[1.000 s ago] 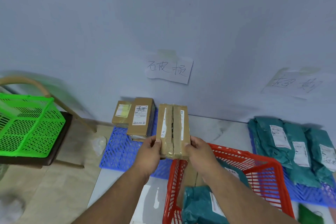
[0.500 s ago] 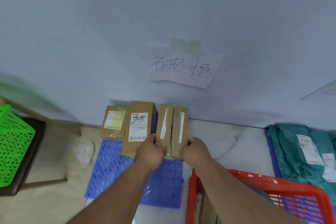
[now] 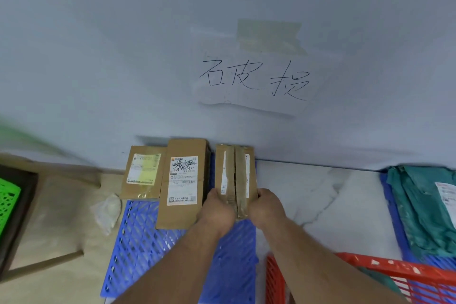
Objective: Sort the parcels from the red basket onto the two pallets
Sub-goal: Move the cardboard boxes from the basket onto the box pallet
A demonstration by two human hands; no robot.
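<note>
A brown cardboard parcel (image 3: 235, 173) with a split taped top is held at its near end by both hands, my left hand (image 3: 217, 210) on its left side and my right hand (image 3: 267, 207) on its right. It is low over the back right part of the left blue pallet (image 3: 148, 242), by the wall. Two other cardboard parcels lie on that pallet: a tall one (image 3: 182, 182) and a smaller one (image 3: 143, 173). The red basket (image 3: 394, 274) is at the lower right. The right blue pallet (image 3: 394, 219) bears teal bag parcels (image 3: 424, 205).
A handwritten paper sign (image 3: 256, 79) is taped to the wall above the left pallet. A green basket (image 3: 7, 205) sits on a dark wooden stool (image 3: 29, 217) at the left. A crumpled clear plastic bag (image 3: 108, 210) lies on the floor beside the pallet.
Both hands have carried the cardboard parcel forward and down from above the red basket to the back of the left pallet. The view has moved closer to the wall.
</note>
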